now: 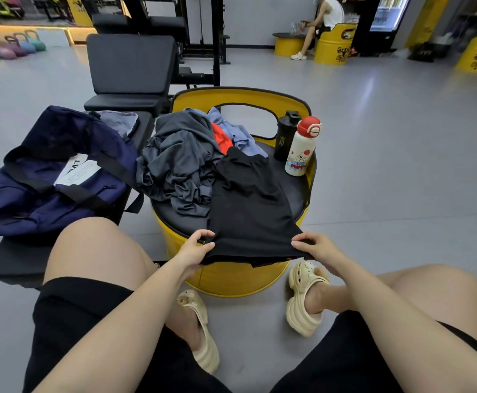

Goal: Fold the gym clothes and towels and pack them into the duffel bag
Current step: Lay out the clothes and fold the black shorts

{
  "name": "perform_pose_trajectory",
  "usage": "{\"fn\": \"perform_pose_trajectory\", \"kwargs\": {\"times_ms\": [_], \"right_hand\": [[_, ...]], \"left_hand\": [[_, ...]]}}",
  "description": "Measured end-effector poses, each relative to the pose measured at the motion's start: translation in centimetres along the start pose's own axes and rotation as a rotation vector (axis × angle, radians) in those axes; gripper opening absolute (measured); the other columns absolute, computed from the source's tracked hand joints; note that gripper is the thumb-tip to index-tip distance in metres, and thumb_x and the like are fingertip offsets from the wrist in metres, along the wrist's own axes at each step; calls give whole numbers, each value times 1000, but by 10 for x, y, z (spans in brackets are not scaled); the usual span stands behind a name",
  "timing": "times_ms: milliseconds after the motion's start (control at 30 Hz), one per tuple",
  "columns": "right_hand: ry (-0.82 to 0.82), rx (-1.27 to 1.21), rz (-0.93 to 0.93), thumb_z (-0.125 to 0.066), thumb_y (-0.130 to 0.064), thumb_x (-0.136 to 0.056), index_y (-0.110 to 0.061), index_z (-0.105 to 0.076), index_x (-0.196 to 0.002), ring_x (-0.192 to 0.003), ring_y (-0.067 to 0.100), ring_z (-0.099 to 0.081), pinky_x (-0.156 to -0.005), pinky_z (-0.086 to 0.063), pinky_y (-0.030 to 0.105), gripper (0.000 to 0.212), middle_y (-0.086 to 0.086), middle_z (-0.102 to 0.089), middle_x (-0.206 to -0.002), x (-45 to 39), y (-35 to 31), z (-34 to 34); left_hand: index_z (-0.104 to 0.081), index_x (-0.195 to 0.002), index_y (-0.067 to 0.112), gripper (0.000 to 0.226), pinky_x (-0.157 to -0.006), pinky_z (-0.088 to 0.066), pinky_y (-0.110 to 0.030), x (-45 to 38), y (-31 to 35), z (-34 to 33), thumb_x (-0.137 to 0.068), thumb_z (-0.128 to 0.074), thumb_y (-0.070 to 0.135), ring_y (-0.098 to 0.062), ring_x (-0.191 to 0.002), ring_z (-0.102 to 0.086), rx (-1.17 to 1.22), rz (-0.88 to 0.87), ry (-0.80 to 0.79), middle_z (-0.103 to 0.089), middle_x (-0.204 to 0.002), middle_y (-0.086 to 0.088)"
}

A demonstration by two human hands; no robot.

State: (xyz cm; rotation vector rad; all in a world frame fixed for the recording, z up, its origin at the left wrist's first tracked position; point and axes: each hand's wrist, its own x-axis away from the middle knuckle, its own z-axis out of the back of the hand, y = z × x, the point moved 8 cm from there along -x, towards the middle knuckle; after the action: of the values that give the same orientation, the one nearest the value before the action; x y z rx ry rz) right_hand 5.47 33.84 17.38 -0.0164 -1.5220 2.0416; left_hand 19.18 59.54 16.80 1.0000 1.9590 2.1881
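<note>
Far left of the left hand, up and away: navy duffel bag (47,177) lying open-mouthed on the black bench (19,259), nothing folded visible inside

Left hand (194,248) pinches the near-left corner of the black shorts (248,199), thumb on top, fingers curled under the hem

Shorts lie flat on the black seat of the yellow drum stool (231,279); long axis runs straight away from the hands, waistband at the far end, hem at the near edge overhanging the seat slightly

Just beyond and left of the shorts, touching them: grey shirt (175,165) in a crumpled pile, with an orange item (221,139) and a light blue garment (237,131) behind it, all unfolded

Right hand (313,246) pinches the near-right corner of the same hem, fingers curled over the cloth

Beyond the right hand at the far right of the seat: black shaker (285,134) and white bottle (302,148), upright, clear of the shorts

Judgement: both hands equally near the hem, so the fold goes away from the body, hem to waistband; bag is on the left, so the left hand is nearer for packing
</note>
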Motion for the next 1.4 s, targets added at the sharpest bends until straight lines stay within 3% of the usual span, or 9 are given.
{"fn": "perform_pose_trajectory", "kwargs": {"times_ms": [267,433,500,633,733,833,967,1167,1400], "right_hand": [[-266,452,-31,-79,-10,-76,-14,-40,-137,-116,20,-48,-93,-43,24,73,4,-44,-127,30,-8,-11],[-178,820,97,-69,-3,-83,-12,-45,-132,-119,25,-45,-89,-36,19,54,9,-43,-130,26,-21,-8],[-92,783,151,-65,-1,-86,-15,-56,-114,-113,26,-51,-86,-38,20,32,10,-52,-123,22,-29,1],[57,672,199,-64,-3,-88,-22,-60,-90,-93,23,-56,-71,-37,20,20,3,-59,-97,21,-48,22],[124,609,208,-65,-8,-88,-21,-62,-85,-77,20,-51,-56,-36,18,15,1,-59,-82,23,-59,29],[104,582,177,-65,-12,-89,-17,-65,-84,-68,18,-49,-56,-37,23,7,2,-57,-73,25,-61,27],[47,486,155,-63,-11,-87,-14,-66,-77,-63,12,-49,-56,-38,20,11,-1,-57,-66,35,-65,25],[154,195,199,-62,-8,-87,-18,-69,-100,-73,19,-54,-71,-46,29,17,5,-64,-79,42,-68,46],[165,73,150,-58,-18,-92,-15,-66,-104,-103,25,-62,-94,-47,38,15,10,-68,-104,18,-72,41]], "left_hand": [[-42,-135,32,49,-71,-53,-21,23,2,-3,-96,-49,4,-10,-95,-59,63,42,-256,-57,-118,5],[-46,-136,5,62,-65,-54,-16,33,0,-10,-81,-52,-23,-17,-90,-61,-83,69,-339,-57,-124,-15],[-46,-137,5,70,-62,-52,-17,31,1,-12,-76,-50,-29,-20,-91,-60,-180,57,-335,-55,-124,-15],[-54,-125,13,64,-89,-48,-28,22,14,-8,-72,-61,-21,-27,-121,-49,-512,-117,-219,-47,-134,-10],[-57,-100,16,33,-79,-48,-31,21,39,-1,-77,-68,-5,-27,-102,-57,-625,-287,7,-59,-111,-10],[-53,-82,17,15,-64,-38,-28,27,59,1,-84,-67,11,-24,-86,-53,-728,-388,114,-53,-95,-8],[-63,-91,11,12,-85,-35,-22,40,77,5,-86,-67,20,-12,-101,-42,-813,-546,147,-40,-109,2],[-57,-83,21,11,-54,-36,-13,48,89,12,-90,-61,13,-7,-67,-51,-662,-529,40,-57,-80,6],[-50,-95,15,14,-65,-39,-27,24,99,23,-87,-61,10,-20,-85,-53,-566,-471,129,-58,-100,-3]]}}
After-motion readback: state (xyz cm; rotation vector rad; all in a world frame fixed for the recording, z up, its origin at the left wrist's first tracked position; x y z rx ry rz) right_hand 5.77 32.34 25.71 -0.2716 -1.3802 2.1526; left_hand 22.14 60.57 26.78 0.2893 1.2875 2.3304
